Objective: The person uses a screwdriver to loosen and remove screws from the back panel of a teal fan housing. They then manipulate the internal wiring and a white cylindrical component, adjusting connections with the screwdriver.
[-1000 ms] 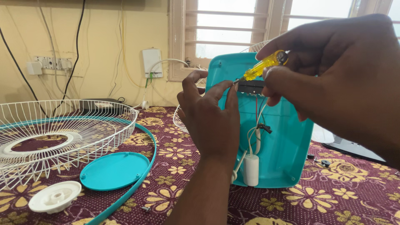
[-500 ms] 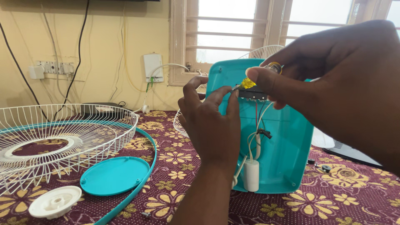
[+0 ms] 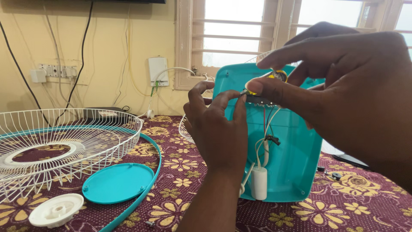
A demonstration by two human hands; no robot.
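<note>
A teal plastic fan housing [image 3: 296, 163] stands upright on the table, its hollow inside facing me. Wires and a white capacitor [image 3: 259, 182] hang inside it. My left hand [image 3: 216, 129] pinches a small dark switch block [image 3: 257, 100] at the housing's upper part. My right hand [image 3: 339, 94] is close to the camera and grips a yellow-handled screwdriver [image 3: 277, 78], pointing end-on at that block. Most of the screwdriver is hidden by my fingers.
A white wire fan guard [image 3: 64, 141] with a teal rim lies at the left. A round teal cover [image 3: 118, 182] and a white round cap [image 3: 56, 209] lie in front of it. Small screws [image 3: 332, 174] sit right of the housing. A floral cloth covers the table.
My right hand turned the screwdriver from a slanted side-on pose to pointing end-on at the switch block. The left hand stayed on the block.
</note>
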